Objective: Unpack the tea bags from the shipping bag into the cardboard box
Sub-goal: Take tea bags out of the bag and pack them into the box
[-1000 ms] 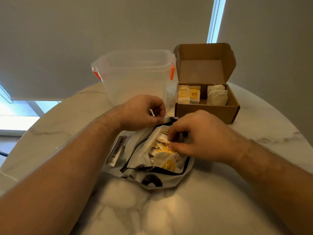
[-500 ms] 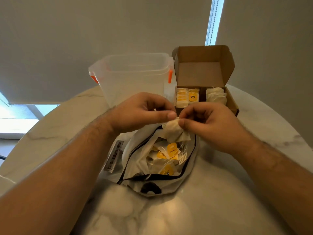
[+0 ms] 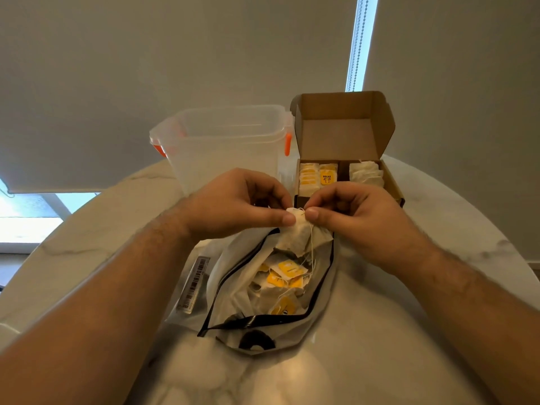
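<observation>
Left hand [image 3: 233, 206] and right hand [image 3: 350, 217] meet above the far end of the shipping bag [image 3: 225, 276], each pinching the top edge of one tea bag [image 3: 295, 238] between thumb and forefinger; other fingers [image 3: 263, 185] curled in, holding nothing visible. Two-hand pinch is likely to lift the tea bag free of the pile and sort out its string [image 3: 311, 249], which runs down from the pinch toward the loose tea bags [image 3: 286, 276] in the shipping bag; cannot tell if it is snagged there. Held tea bag hangs in the air, just above the bag mouth and just in front of the cardboard box [image 3: 342, 135]. Its long axis is roughly vertical, top edge at the fingers, lower end pointing down toward the pile, slightly tilted. Shipping bag lies flat on the bench [image 3: 409, 302], mouth spread wide toward the person, probably for easy reach. Box sits just beyond it with lid upright, so the move across is short; left compartment holds yellow-tagged bags [image 3: 317, 178], right compartment plain ones [image 3: 366, 175], stacked on edge. Clear plastic tub [image 3: 222, 153] beside the box, to its left.
</observation>
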Demonstrator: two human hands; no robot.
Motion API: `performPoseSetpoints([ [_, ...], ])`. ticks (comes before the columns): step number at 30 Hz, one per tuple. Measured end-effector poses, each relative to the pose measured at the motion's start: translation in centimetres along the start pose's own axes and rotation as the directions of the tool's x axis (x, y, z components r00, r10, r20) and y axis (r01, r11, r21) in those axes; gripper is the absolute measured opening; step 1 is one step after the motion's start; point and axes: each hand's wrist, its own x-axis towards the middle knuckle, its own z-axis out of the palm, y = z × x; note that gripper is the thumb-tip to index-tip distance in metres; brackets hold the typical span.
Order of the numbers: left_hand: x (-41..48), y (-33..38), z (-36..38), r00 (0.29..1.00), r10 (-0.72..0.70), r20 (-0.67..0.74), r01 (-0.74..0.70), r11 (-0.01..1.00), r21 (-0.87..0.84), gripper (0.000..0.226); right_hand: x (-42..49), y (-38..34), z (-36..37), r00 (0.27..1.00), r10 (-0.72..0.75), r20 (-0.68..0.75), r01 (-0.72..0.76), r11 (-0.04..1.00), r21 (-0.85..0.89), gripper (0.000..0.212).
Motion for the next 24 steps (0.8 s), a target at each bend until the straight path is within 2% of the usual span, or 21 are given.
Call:
performPoseSetpoints([
  [2,0.3,0.2,0.4,1.000,0.011,0.000,-0.011,0.998,0.058,0.020,0.0,-0.1,0.0,1.000,-0.007,0.005,0.007,1.000,0.030,0.011],
  [6,0.0,0.0,-0.5,0.999,0.006,-0.042,-0.007,1.000,-0.027,0.022,0.2,0.1,-0.5,0.999,-0.009,-0.033,0.012,0.995,0.098,0.018],
  [9,-0.3,-0.2,-1.2,0.993,0.004,-0.117,-0.007,1.000,-0.028,0.026,0.3,0.5,-0.8,1.000,-0.006,0.005,0.006,1.000,-0.012,0.014],
  [12,-0.3,0.0,-1.5,0.992,0.022,-0.128,-0.023,1.000,0.000,0.022,0.2,0.9,-0.7,0.999,0.011,0.042,-0.005,0.991,-0.131,0.013],
  [16,-0.2,0.4,-1.3,0.985,0.078,-0.152,-0.078,0.997,0.011,0.015,0.2,1.0,-0.6,0.999,0.006,0.054,0.005,0.981,-0.193,0.010],
  [18,0.0,1.0,-0.7,0.984,0.112,-0.139,-0.123,0.990,-0.069,0.018,0.1,0.8,-0.4,0.998,-0.063,-0.014,0.059,0.979,-0.193,0.015],
  [21,0.4,1.1,0.7,0.991,0.097,-0.097,-0.124,0.936,-0.330,0.022,0.0,-0.1,-0.3,0.945,-0.299,-0.130,0.254,0.925,-0.282,0.030],
  [24,0.8,0.9,1.9,0.999,0.003,-0.046,-0.027,0.857,-0.515,0.030,0.0,-1.0,-0.3,0.874,-0.478,-0.085,0.412,0.824,-0.389,0.035],
])
